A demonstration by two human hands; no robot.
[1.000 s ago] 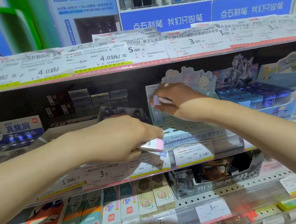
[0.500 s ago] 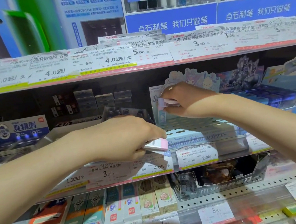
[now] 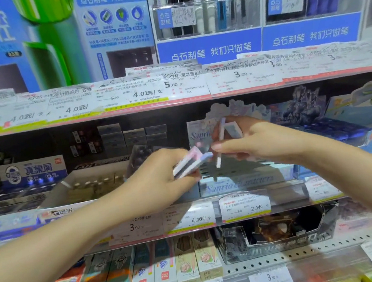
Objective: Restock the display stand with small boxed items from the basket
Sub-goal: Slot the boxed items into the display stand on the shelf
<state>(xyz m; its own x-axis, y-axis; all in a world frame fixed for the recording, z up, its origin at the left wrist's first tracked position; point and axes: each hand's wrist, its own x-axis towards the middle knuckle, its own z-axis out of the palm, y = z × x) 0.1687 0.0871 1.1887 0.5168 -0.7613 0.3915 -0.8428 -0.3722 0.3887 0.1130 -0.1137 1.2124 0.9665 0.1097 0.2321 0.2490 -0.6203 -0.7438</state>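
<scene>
Pastel boxes fill both hands: left hand (image 3: pixel 161 179) pinches a small stack (image 3: pixel 191 162), right hand (image 3: pixel 255 143) grips two boxes (image 3: pixel 230 130); loose pinches risk drops onto the shelf (image 3: pixel 295 200).

Prices and brand names all along the shelves

Blue header sign (image 3: pixel 210 51) reads "点石制笔 我们只做笔"; the display stand (image 3: pixel 239 184) says "Sanrio characters"; price tags show "5.00" (image 3: pixel 174 84), "2.0元" (image 3: pixel 244 205) and "4.0元" (image 3: pixel 191 218).

A row of price tags (image 3: pixel 148 92) lines the upper shelf edge, with blue pen display signs (image 3: pixel 210 47) beyond. Low at left stand upright pencil boxes (image 3: pixel 147 271); right of them sits a dark open carton (image 3: pixel 275 232).
</scene>
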